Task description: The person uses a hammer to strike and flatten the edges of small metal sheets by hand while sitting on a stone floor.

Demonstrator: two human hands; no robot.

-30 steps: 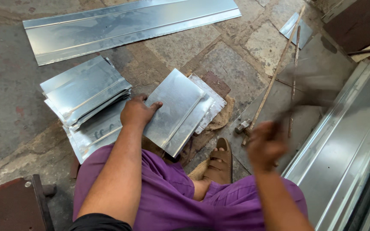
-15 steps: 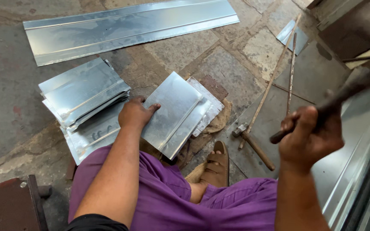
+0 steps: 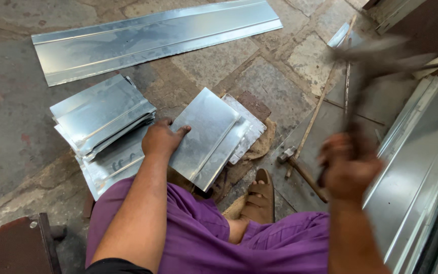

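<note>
My left hand (image 3: 161,139) presses flat on the near-left corner of a small folded sheet-metal piece (image 3: 206,137), which rests on a flat plate and a block in front of my knees. My right hand (image 3: 348,170) is closed around the handle of a mallet (image 3: 376,58), raised and blurred with motion at the right, its head up near the top right. A second, smaller hammer (image 3: 300,167) lies on the floor between the metal piece and my right hand.
A stack of folded metal sheets (image 3: 102,127) lies left of my left hand. A long metal strip (image 3: 153,38) lies across the stone floor at the top. Large metal sheets (image 3: 422,167) lean at the right. Thin rods (image 3: 320,101) lie beside them. A dark red stool (image 3: 11,248) sits bottom left.
My right hand has swung the mallet: low a second ago, raised half a second ago, now blurred with the handle upright. My left hand stays on the metal piece.
</note>
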